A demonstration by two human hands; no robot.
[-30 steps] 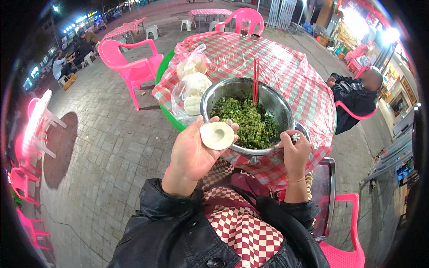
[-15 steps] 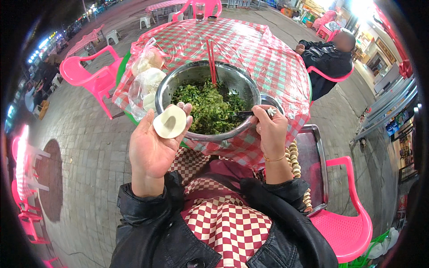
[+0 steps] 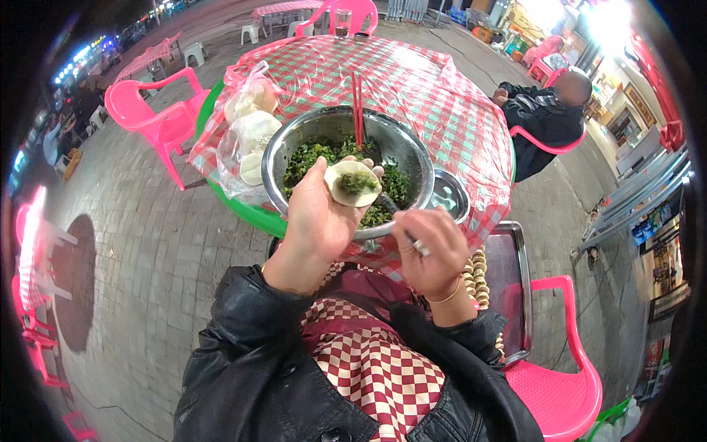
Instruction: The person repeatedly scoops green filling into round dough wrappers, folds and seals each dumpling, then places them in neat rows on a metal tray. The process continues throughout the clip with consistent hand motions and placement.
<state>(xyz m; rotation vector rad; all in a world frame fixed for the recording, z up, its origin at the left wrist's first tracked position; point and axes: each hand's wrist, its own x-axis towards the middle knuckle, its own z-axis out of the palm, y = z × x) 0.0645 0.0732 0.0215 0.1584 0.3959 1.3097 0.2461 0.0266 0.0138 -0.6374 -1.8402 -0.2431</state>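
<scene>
Over the near rim of a big steel bowl (image 3: 274,163), my left hand (image 3: 322,214) holds a round dumpling wrapper (image 3: 340,171) on its fingers. A mound of chopped green filling (image 3: 357,183) lies on the wrapper. In my right hand (image 3: 433,247), slightly blurred, is a utensil with a thin dark handle (image 3: 389,204); its tip is close to the wrapper's right edge and its kind is unclear. More green filling (image 3: 396,177) fills the bowl, partly hidden behind my left hand. Red chopsticks (image 3: 357,110) stand in the bowl.
Left of the bowl sits a plastic bag (image 3: 234,144) of wrappers. A small metal bowl (image 3: 464,197) stands at right. Rows of dumplings (image 3: 479,278) lie on a metal tray (image 3: 508,287) above a pink chair (image 3: 556,390). A seated person (image 3: 541,118) is beyond the checked tablecloth (image 3: 412,74).
The wrapper, bare before, now carries filling. My left hand has moved right, over the bowl. My right hand has moved down and toward me, lifting the utensil from the bowl to the wrapper.
</scene>
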